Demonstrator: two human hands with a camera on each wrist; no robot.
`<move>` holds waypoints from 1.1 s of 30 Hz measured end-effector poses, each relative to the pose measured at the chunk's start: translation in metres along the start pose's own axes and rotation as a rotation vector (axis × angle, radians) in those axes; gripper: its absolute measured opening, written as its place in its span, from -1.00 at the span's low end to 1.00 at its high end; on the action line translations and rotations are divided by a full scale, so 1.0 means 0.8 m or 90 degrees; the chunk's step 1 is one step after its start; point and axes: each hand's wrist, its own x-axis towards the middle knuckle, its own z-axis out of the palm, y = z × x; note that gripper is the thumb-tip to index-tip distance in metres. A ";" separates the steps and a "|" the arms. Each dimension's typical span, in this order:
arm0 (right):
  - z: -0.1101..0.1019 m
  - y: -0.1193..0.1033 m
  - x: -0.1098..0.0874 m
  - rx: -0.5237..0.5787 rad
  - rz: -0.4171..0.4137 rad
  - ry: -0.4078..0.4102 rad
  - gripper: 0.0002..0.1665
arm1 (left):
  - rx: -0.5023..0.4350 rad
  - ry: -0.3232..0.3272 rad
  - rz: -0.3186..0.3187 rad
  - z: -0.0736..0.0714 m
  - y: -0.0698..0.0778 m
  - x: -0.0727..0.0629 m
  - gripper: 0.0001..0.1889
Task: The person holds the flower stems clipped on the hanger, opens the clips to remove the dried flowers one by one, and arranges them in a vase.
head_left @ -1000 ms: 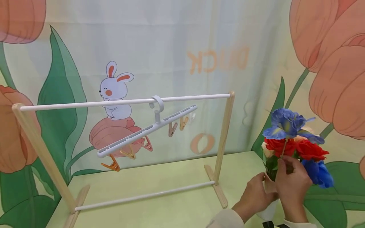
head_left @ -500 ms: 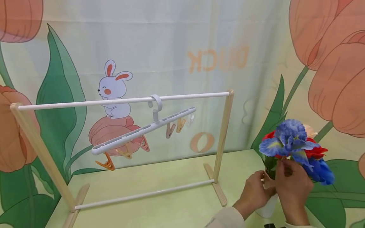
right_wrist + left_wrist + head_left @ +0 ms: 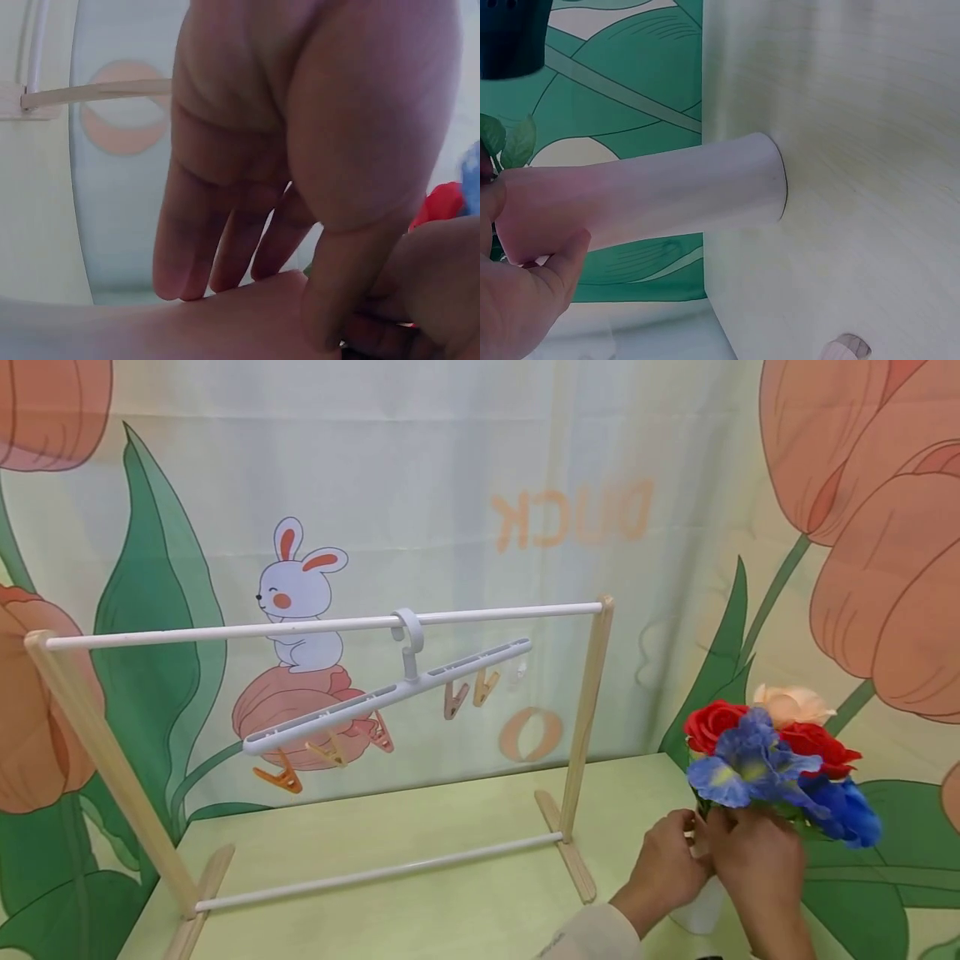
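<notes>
On the right in the head view a white vase (image 3: 697,917) stands upright on the table, its top part tinted pink in the left wrist view. My left hand (image 3: 663,864) grips it just under the mouth, thumb against its side. At the mouth my right hand (image 3: 761,864) pinches the stem of a blue iris (image 3: 750,768); the stem itself is hidden. In the right wrist view the thumb of this hand (image 3: 292,157) bends down by the rim, while its other fingers reach down beside the vase. Around the iris sit red roses (image 3: 817,747) and a peach flower (image 3: 791,703).
A wooden rack (image 3: 585,718) with white bars stands left of the vase. From its top bar hangs a grey hanger (image 3: 337,714) bearing several coloured clips, such as an orange clip (image 3: 281,774). A printed curtain (image 3: 450,468) backs the table (image 3: 420,822).
The iris and my right hand have moved down toward the vase mouth, so the red and peach flowers show above it. My left hand keeps its grip. The hanger sways slightly.
</notes>
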 end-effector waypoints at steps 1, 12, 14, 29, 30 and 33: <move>-0.001 0.000 0.000 -0.004 -0.005 -0.011 -0.69 | 0.001 0.000 0.004 0.000 -0.001 0.000 -0.52; -0.011 -0.004 -0.011 0.035 0.057 -0.017 -0.78 | -0.054 -0.043 -0.034 -0.002 -0.003 0.000 -0.53; -0.008 -0.001 -0.016 0.034 0.017 0.026 -0.83 | -0.060 -0.047 -0.045 -0.001 -0.003 -0.001 -0.52; 0.001 0.017 -0.039 0.140 0.031 0.178 -0.86 | -0.068 -0.030 -0.028 -0.003 -0.001 -0.002 -0.55; 0.002 0.017 -0.039 0.132 0.044 0.180 -0.86 | -0.067 -0.031 -0.029 -0.003 -0.001 -0.002 -0.55; 0.003 0.017 -0.038 0.123 0.058 0.167 -0.84 | -0.052 -0.028 -0.011 -0.004 -0.003 -0.002 -0.55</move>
